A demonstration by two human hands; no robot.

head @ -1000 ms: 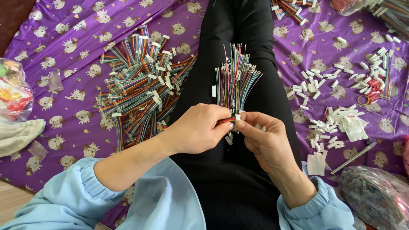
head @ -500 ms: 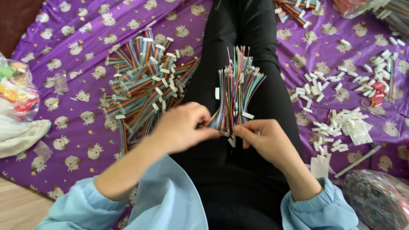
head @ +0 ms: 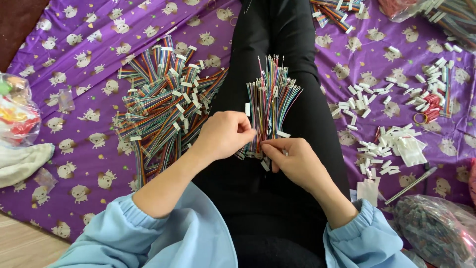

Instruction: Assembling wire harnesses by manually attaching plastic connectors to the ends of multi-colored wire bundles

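While your left hand (head: 225, 135) and right hand (head: 292, 160) pinch the wire bundle (head: 270, 101) at mid-frame with closed fingers, a loose grip could spill it over your lap.

One view only: the camera sits on your head and looks steeply down over your own lap. Your pale blue sleeves (head: 163, 238) enter from the bottom edge, so the lens is close above your forearms. Left hand (head: 225, 135) and right hand (head: 295, 160) sit near frame centre, at arm's length from the lens. Your black-clad legs (head: 277, 34) run away from you toward the top edge, giving the facing direction. The purple patterned cloth (head: 94, 164) fills both sides out to the frame edges; a strip of wood floor (head: 22, 245) shows at the lower left corner. No second view, so nothing is shared.
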